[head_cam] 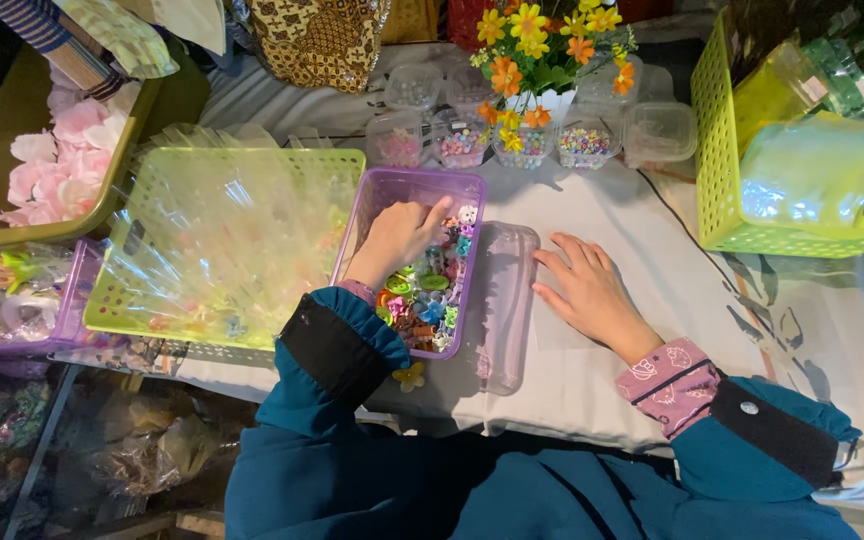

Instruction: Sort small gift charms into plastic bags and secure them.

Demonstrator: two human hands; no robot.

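The small purple basket (372,200) stands on the bench (652,270) in front of the person, filled with little colourful trinkets (430,295); the left hand (397,235) is down inside it, fingers (422,215) bent together over the pieces, though whether they pinch one I cannot tell; just right of the basket lies a clear plastic lid (507,300), long and rounded, and beside it the right hand (587,285) rests flat on the pale cloth, fingers (567,255) spread apart and holding nothing; left of the purple basket sits a lime-green basket (222,165) stuffed with clear cellophane bags; behind, near the far edge, stand small clear tubs of beads (462,145) around a pot of orange and yellow flowers (542,50); a second lime-green basket (712,150) is at the right, and an olive tray of pink petals (52,165) at the far left.
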